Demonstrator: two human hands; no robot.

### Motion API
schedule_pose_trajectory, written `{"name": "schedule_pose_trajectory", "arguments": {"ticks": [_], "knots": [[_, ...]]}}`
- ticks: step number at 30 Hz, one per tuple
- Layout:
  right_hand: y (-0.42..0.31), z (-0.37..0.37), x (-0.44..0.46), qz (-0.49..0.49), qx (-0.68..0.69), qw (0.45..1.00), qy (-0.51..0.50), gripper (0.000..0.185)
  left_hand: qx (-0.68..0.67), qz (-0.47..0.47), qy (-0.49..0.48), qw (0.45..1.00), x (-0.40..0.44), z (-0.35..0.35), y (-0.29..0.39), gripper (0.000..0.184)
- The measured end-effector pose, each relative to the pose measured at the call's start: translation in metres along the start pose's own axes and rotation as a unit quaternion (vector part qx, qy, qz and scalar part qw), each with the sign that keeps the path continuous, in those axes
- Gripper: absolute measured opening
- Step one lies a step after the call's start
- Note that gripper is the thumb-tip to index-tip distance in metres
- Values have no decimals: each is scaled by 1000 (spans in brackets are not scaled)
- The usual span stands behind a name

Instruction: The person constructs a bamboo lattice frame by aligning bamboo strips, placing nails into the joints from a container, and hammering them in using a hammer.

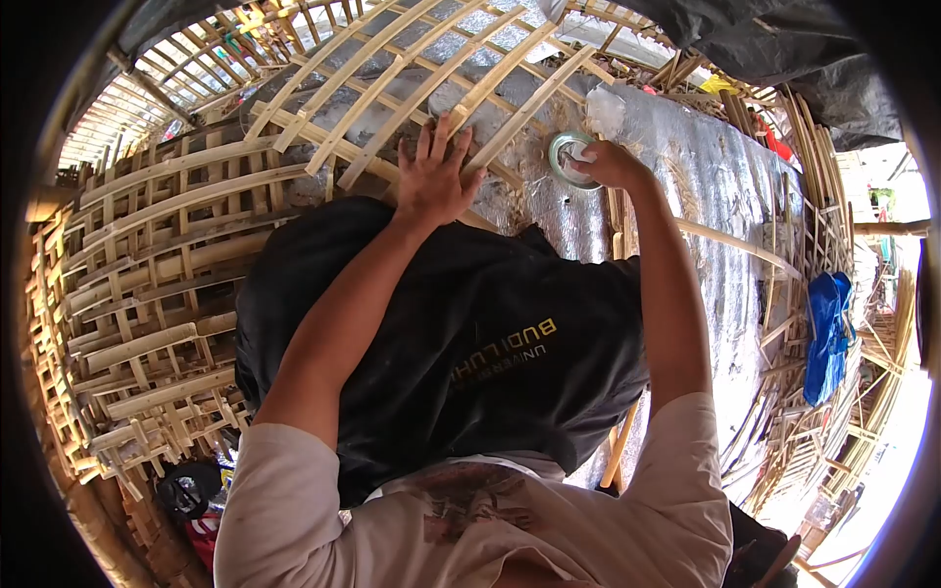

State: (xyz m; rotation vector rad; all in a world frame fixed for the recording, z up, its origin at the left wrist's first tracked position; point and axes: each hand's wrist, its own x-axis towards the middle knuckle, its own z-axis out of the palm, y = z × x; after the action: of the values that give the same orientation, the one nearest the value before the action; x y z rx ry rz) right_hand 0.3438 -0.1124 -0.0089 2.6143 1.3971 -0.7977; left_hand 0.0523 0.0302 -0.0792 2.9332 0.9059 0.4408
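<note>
My left hand (436, 181) lies with its fingers spread on a lattice of split bamboo strips (377, 137). Over to the right, my right hand (610, 165) has its fingers closed at a round, pale green see-through thing (557, 167) with a ring-like rim. The fingertips reach inside that rim, and what else they may pinch is too small to make out. Under both the lattice and the round thing is a silvery sheet (720, 186). Black cloth with yellow lettering (441, 323) covers my lap below my hands.
Woven bamboo slats (167, 265) stretch along the left. A single bamboo strip (740, 245) crosses the silvery sheet on the right. Farther right hangs a blue plastic bag (826, 338) beside stacked bamboo. Dark plastic sheeting (784, 59) droops at the upper right.
</note>
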Motion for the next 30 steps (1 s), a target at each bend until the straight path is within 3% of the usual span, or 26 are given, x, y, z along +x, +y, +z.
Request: {"name": "schedule_pose_trajectory", "arguments": {"ticks": [5, 8, 11, 15, 21, 27, 30], "knots": [[38, 11, 19, 48, -112, 990, -70, 44, -17, 7, 7, 1000, 1, -1, -1, 67], [34, 27, 16, 34, -115, 991, 53, 37, -12, 12, 9, 1000, 2, -4, -1, 66], [50, 50, 33, -109, -117, 976, 145, 36, -10, 11, 18, 1000, 2, -5, 1, 66], [65, 84, 56, -191, -44, 953, 231, 34, -6, 18, 20, 1000, 3, -6, 0, 65], [70, 85, 71, -122, -92, 975, 162, 18, 9, 16, 8, 1000, 4, -5, 0, 66], [63, 88, 65, -105, -67, 972, 200, 18, 5, 19, 18, 1000, 3, -6, 1, 64], [54, 82, 57, -109, -122, 969, 183, 18, 8, 16, 16, 1000, 3, -7, 1, 64]]}}
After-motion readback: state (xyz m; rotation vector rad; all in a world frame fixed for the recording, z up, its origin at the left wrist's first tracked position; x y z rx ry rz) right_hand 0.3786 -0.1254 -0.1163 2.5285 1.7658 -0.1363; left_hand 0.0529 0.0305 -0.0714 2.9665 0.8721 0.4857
